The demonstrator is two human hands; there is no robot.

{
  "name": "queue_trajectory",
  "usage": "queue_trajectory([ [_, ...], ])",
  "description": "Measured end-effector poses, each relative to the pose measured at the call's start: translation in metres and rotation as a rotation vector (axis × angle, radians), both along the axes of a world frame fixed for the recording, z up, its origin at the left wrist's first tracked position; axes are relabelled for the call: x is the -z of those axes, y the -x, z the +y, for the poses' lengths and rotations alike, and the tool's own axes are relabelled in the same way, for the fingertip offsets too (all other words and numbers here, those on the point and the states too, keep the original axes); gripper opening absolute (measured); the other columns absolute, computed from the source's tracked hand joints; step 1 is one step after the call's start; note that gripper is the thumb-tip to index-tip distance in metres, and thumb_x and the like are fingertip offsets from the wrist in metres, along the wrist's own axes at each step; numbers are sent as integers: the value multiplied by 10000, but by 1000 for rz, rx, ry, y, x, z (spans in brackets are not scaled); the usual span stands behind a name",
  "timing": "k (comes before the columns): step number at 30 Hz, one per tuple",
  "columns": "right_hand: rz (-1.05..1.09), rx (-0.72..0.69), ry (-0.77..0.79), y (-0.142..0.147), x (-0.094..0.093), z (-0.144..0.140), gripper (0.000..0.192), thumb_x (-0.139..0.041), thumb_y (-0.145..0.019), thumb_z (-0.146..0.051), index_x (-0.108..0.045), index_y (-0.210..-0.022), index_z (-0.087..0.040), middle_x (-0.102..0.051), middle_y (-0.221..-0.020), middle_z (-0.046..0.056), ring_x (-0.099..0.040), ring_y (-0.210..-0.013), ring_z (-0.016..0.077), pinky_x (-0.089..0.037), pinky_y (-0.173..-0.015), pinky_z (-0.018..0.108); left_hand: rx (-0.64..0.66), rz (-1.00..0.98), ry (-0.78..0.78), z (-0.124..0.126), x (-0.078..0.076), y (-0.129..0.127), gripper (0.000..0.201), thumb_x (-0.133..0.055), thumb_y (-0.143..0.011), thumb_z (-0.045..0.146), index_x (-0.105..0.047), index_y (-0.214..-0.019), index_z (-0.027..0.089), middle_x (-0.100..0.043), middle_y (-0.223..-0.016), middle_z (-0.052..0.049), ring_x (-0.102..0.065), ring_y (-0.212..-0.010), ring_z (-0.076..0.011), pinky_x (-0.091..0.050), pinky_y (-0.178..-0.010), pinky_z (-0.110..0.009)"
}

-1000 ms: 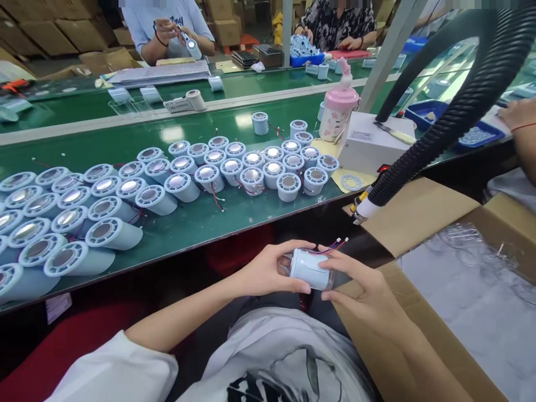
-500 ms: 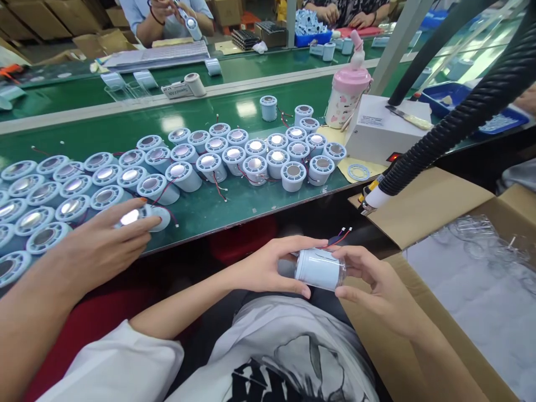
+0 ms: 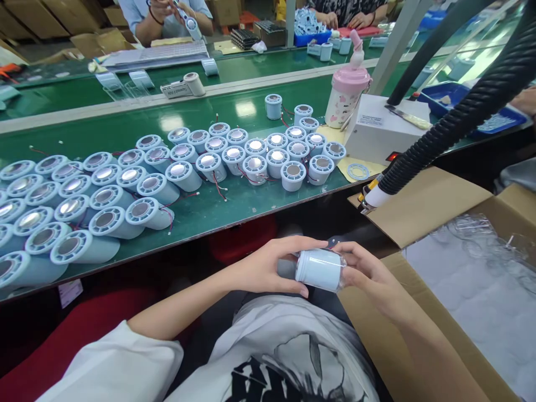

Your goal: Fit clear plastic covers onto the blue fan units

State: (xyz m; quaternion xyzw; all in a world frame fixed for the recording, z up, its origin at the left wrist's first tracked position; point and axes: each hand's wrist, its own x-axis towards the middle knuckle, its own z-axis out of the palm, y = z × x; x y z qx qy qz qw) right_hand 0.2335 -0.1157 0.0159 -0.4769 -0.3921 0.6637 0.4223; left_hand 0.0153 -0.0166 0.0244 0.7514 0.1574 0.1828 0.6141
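Two hands are gripping one pale blue cylinder (image 3: 320, 269) in front of the person's lap, below the near edge of the green table (image 3: 234, 209). The left hand (image 3: 268, 268) is wrapping its fingers over the cylinder's left end, thumb underneath. The right hand (image 3: 368, 273) is closing its fingers around the right end, where a clear cap is sitting on the cylinder. The cylinder is lying on its side, clear of the table.

Many matching cylinders (image 3: 125, 184) are standing and lying in rows along the near half of the table, from its left edge to past its middle, with thin red wires trailing between them. A pink bottle (image 3: 347, 92) is standing near the right end of the table, just beside a white box (image 3: 377, 139). A black ribbed hose (image 3: 452, 120) is hanging over the near right corner. An open cardboard carton (image 3: 422, 212) lined with clear plastic is sitting to the right of the person. Other people are working at the far edge.
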Motion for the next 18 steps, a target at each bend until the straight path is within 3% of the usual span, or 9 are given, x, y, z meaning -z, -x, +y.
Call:
queue_trajectory([
  [5,25,40,104,2,7,0,400,-618,-853,-542,-497,-1054,-218,-658,-758,-24,-668,-634,139,-566,-614,260,-5,23,12,0,0,1,737,-800,-696,209,-500,-1367,258,-530,-1372,-114,-503,-1274,-252,-486,-994,-341],
  [9,78,48,180,7,9,1,436,-579,-846,-606,-475,-980,-204,-662,-635,-23,-674,-547,150,-539,-498,218,-9,24,33,-1,1,1,729,-801,-693,201,-510,-1359,245,-527,-1372,-122,-505,-1273,-257,-498,-978,-333],
  [18,236,32,344,17,7,6,519,-548,-809,-686,-569,-836,-168,-679,-579,31,-632,-427,122,-499,-396,158,-20,-72,76,-1,11,0,717,-817,-675,227,-539,-1334,267,-502,-1405,-130,-476,-1308,-280,-482,-1014,-379],
])
